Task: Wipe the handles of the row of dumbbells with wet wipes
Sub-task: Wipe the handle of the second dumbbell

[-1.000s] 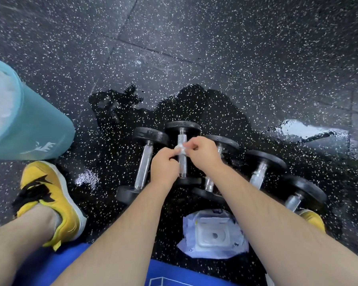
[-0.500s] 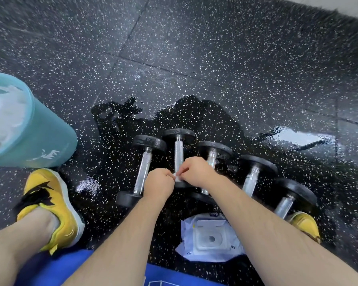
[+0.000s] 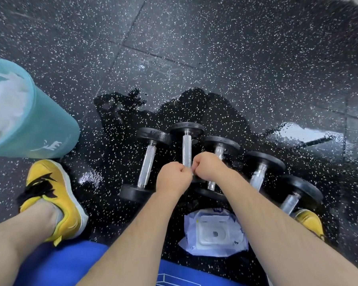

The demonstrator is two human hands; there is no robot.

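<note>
Second dumbbell handle [image 3: 186, 150] gripped low down.
Both hands, left [image 3: 172, 176] and right [image 3: 209, 167], are fisted together at its near end; any wipe is hidden.

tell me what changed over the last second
Both hands, left hand and right hand, slid toward the person along the second dumbbell handle, from its far end to its near end. The wipe pack and the other dumbbells stayed put.

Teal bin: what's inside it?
The teal bin holds crumpled white material, probably used wipes or a liner. The frame edge cuts off most of its inside; its bottom is hidden.
</note>
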